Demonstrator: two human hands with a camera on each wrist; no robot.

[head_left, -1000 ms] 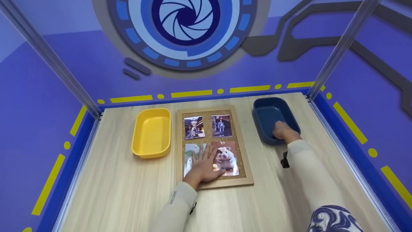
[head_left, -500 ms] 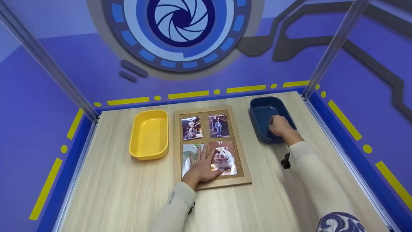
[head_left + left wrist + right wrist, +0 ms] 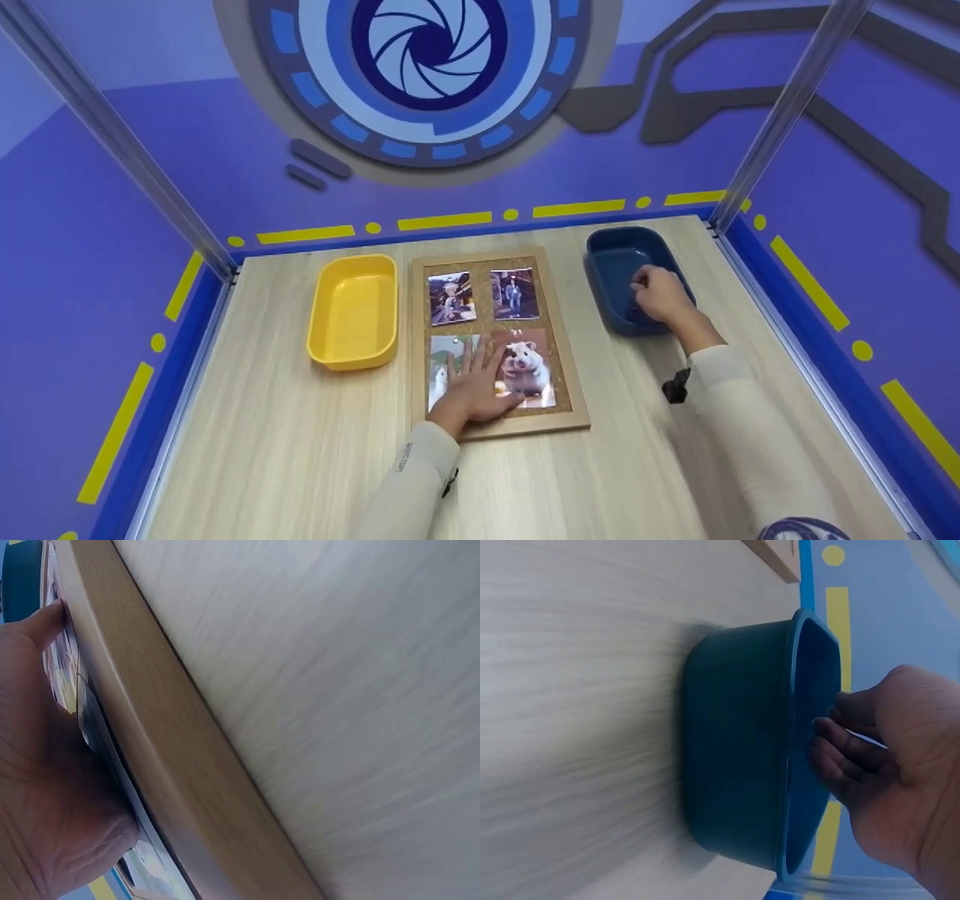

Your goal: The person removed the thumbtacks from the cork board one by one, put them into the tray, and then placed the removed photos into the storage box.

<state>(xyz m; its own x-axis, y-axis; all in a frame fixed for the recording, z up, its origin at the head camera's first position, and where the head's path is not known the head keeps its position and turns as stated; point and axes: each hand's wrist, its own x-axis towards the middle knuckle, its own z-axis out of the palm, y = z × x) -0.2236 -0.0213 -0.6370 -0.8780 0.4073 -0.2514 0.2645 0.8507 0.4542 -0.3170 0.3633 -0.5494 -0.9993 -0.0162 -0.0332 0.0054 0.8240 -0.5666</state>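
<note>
My left hand point(image 3: 476, 386) lies flat with spread fingers on a wood-framed cork board point(image 3: 481, 260). It covers part of the photo of a white animal on green point(image 3: 441, 367) and touches the edge of the hamster photo point(image 3: 529, 367). Two smaller photos of people, one on the left point(image 3: 451, 296) and one on the right point(image 3: 515, 292), are on the upper half. Over the dark blue tray point(image 3: 611, 259), my right hand point(image 3: 664, 296) has its fingers curled and thumb tip close to the index fingertip. I cannot tell whether something tiny sits between them.
A yellow tray point(image 3: 354, 352) stands to the left of the board. Purple-blue panels point(image 3: 187, 150) with metal corner posts point(image 3: 780, 112) enclose the light wooden table point(image 3: 285, 450) at the back and both sides.
My right hand has risen a little inside the dark blue tray, its thumb and fingertips now more in sight. The left hand stays on the board; the head view shifts slightly.
</note>
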